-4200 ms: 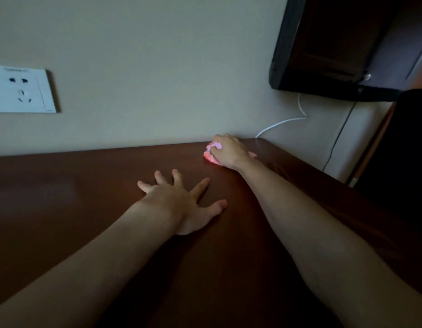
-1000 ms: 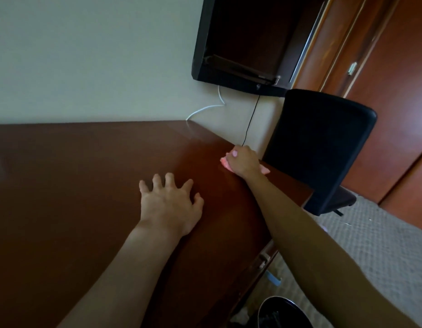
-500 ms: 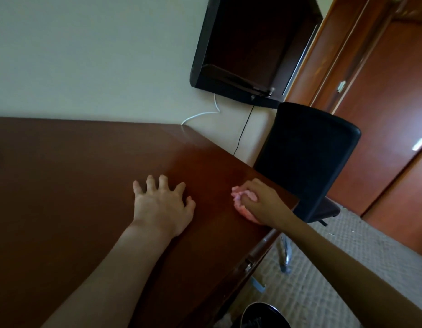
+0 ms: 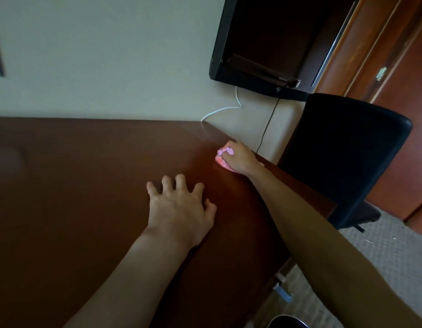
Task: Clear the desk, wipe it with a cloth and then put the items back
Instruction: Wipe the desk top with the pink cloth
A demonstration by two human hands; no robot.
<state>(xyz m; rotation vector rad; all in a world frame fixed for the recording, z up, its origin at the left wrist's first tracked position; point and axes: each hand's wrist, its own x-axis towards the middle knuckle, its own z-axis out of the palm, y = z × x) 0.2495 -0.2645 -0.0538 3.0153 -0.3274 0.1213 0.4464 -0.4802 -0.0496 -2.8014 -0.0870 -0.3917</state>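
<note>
On desk (image 4: pixel 75 185): left hand (image 4: pixel 179 209) splayed flat; right hand (image 4: pixel 239 158) grips pink cloth (image 4: pixel 223 159), arm outstretched.

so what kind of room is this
Probably a hotel room or bedroom: a wall-mounted television hangs above a dark wooden desk, with a black chair, carpet and wooden doors to the right.

I saw the pink cloth (image 4: pixel 223 159) bunched into a small wad, pressed flat on the dark brown tabletop (image 4: pixel 87 185) close to its far right edge, near the wall corner. Most of it sat hidden under fingers; only crumpled pink folds showed at its left.
</note>
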